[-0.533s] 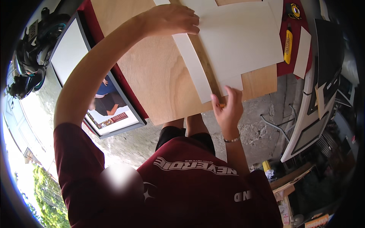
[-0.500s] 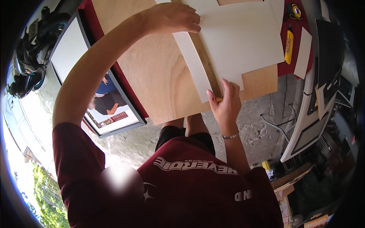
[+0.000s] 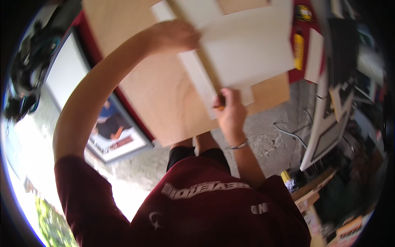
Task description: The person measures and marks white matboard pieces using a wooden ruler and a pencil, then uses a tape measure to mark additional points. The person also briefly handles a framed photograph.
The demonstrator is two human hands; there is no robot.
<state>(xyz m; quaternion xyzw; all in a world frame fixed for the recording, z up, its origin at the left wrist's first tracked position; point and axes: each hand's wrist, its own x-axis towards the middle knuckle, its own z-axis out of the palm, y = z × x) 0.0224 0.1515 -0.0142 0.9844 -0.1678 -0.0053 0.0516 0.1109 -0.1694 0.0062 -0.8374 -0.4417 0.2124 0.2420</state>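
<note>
A narrow brown wooden strip [image 3: 209, 69] lies lengthwise over white board pieces, with a white strip [image 3: 191, 61] showing along its left side. Bent over the strip's upper part, my left hand [image 3: 179, 36] presses it down with curled fingers, blurred by motion. At the strip's near end my right hand [image 3: 231, 110] is closed round a small thing with a dark and an orange part, mostly hidden by the fingers. A large white board [image 3: 249, 47] sits right of the strip, on a plywood sheet [image 3: 162, 96].
To the right, a yellow cutter knife [image 3: 298, 51], a tape measure [image 3: 304, 13] and a white offcut [image 3: 314, 55] rest on a red surface. A framed picture [image 3: 113, 153] stands at the left. Several frames [image 3: 329, 131] lean at the right above concrete floor.
My view has shifted, so the whole scene sits further left. My right hand's fingers have closed round the small thing at the strip's near end. My left hand stays on the strip.
</note>
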